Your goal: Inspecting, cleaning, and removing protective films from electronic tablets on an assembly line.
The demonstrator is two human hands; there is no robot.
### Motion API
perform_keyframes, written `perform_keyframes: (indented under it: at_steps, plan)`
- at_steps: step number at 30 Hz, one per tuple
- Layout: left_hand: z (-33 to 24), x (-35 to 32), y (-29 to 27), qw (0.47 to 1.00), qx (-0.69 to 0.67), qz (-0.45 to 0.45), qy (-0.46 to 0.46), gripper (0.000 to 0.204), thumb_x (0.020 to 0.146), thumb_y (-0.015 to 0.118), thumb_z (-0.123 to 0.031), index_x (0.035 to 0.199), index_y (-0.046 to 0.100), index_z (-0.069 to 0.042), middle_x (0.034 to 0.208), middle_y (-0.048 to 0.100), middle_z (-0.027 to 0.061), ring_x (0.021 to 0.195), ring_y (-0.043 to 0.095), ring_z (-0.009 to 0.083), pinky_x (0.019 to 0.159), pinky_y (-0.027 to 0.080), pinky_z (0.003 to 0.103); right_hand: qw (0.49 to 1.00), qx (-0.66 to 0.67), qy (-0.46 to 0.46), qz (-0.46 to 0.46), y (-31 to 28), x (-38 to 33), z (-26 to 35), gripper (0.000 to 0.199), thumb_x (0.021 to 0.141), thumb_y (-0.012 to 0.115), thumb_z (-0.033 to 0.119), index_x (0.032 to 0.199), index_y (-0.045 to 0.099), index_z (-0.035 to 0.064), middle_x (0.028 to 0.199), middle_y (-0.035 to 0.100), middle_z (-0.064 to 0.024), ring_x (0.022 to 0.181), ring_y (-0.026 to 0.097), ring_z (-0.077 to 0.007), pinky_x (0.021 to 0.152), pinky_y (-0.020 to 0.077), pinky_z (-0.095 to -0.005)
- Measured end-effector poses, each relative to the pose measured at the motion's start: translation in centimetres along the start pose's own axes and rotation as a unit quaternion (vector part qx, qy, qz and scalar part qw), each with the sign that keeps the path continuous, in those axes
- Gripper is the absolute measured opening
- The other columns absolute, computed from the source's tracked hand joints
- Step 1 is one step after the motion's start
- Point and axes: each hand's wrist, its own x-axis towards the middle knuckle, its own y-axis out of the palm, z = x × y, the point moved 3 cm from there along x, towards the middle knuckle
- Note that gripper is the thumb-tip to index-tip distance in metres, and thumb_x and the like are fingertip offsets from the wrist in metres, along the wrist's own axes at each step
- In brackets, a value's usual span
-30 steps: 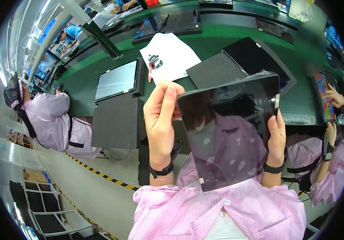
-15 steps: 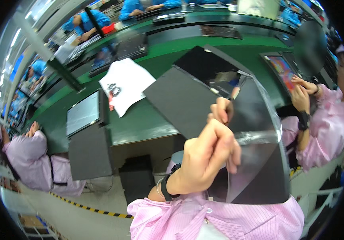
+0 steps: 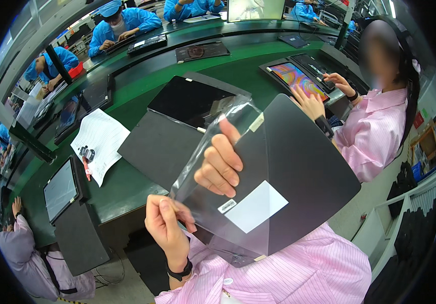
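Observation:
I hold a thin dark-grey screen panel with rounded corners, tilted above my lap. Clear plastic film stands out past its left side, crumpled along its upper edge. A white label and a small printed sticker are on this face. My left hand, with a black band at the wrist, pinches the film near its lower left corner. Curled fingers of my right hand grip the panel's left part among the film; the forearm is hidden behind the panel.
On the green bench lie a black screen on grey boards, a white paper sheet with small dark and red parts, and a tablet-like screen. At right a co-worker in pink handles a colourful screen.
The panel has turned to show its labelled face. My left hand has shifted left and down, apart from my right, with the film stretched between them. The view has swung right.

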Motion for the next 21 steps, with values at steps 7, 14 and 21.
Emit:
perform_keyframes:
  at_steps: [7,14,21]
  plan:
    - [-0.4,1.9,-0.3,1.000,0.011,-0.015,0.012,0.030,0.102,0.032,-0.021,0.076,0.036,-0.006,0.050,0.041,0.0030,0.034,0.035,0.0063,0.032,0.025,0.017,0.998,-0.004,0.012,0.062,-0.9,1.9,0.3,0.059,0.102,0.006,0.035,0.067,0.044,0.0081,0.057,0.046,-0.0065,0.045,0.048,-0.0228,0.053,0.0427,-0.0321]
    - [-2.8,3.5,0.1,0.997,-0.067,0.021,0.013,0.029,0.102,0.031,-0.020,0.077,0.036,-0.005,0.050,0.040,0.0040,0.032,0.032,0.0065,0.029,0.027,0.017,0.999,0.025,0.008,0.045,-3.1,1.7,0.5,0.055,0.102,0.007,0.035,0.072,0.045,0.0087,0.061,0.046,-0.0063,0.051,0.049,-0.0240,0.057,0.0425,-0.0337]
    - [-4.4,3.6,1.4,0.994,-0.108,0.022,0.013,0.029,0.102,0.030,-0.020,0.078,0.036,-0.004,0.052,0.042,0.0062,0.032,0.032,0.0077,0.029,0.028,0.018,0.998,0.021,0.024,0.059,-3.9,1.5,0.9,0.054,0.102,0.006,0.033,0.075,0.045,0.0087,0.065,0.047,-0.0070,0.054,0.050,-0.0242,0.061,0.0422,-0.0337]
